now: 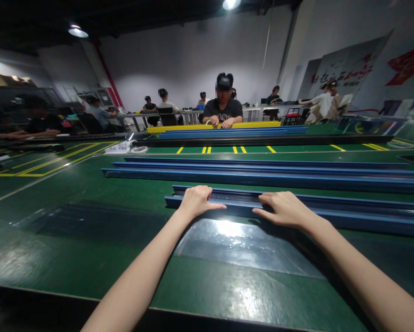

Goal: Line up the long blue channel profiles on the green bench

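Observation:
A long blue channel-shaped profile [239, 204] lies across the green table in front of me, and its right end runs out of view. My left hand [199, 202] grips the near wall close to the left end, thumb stretched along the outside and fingers curled over into the groove. Further right, my right hand [283, 208] holds the same wall, its fingers over the top edge and its thumb on the near side. The fingertips inside the groove are partly hidden. A clear plastic film strip [241, 251] lies flat just below the profile, between my forearms.
Other blue profiles [200, 174] lie parallel behind. More clear film [89, 226] is at the left. Beyond are a black profile [262, 139] and a yellow profile [258, 124], where a co-worker [223, 108] has both hands. The table's near edge [193, 312] is close.

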Available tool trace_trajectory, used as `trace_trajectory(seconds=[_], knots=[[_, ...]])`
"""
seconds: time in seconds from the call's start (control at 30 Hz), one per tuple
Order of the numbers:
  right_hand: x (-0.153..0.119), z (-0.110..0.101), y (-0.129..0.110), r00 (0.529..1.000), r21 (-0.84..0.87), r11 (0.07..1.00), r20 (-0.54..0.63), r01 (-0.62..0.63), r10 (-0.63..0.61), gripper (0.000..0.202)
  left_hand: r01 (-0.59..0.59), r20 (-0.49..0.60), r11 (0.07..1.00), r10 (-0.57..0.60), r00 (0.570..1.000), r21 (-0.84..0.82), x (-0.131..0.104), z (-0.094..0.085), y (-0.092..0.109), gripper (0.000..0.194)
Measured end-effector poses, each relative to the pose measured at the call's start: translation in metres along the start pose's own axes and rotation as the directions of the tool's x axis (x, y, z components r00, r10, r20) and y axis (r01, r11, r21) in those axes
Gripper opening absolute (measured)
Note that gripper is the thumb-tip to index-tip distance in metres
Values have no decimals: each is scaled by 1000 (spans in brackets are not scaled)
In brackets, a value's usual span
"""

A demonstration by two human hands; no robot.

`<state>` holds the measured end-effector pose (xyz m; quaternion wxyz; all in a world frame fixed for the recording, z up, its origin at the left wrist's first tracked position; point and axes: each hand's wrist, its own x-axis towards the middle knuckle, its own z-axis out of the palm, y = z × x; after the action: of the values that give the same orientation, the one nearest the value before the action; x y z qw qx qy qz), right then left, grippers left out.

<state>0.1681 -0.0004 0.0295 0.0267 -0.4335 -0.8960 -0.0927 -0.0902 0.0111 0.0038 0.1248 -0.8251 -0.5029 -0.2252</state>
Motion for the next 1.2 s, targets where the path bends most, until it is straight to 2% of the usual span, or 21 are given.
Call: trace_trajectory(seconds=[0.37, 0.6, 0.8, 1.2], knots=[[4, 5, -10, 997, 62, 997, -54, 54, -50, 32, -92, 36, 996, 92, 995, 20, -2, -3, -1, 52], [5, 2, -11, 999, 57, 997, -30, 42, -41, 34, -160, 165, 984, 146, 975, 75, -5, -6, -4, 49], [6, 4, -12, 999, 45, 998, 42, 31, -33, 42, -177, 265, 981, 150, 953, 82, -4, -8, -1, 47], [4, 10, -11, 998, 44, 997, -28, 62, -61, 37, -142, 234, 990, 134, 963, 17, -5, -9, 3, 43]])
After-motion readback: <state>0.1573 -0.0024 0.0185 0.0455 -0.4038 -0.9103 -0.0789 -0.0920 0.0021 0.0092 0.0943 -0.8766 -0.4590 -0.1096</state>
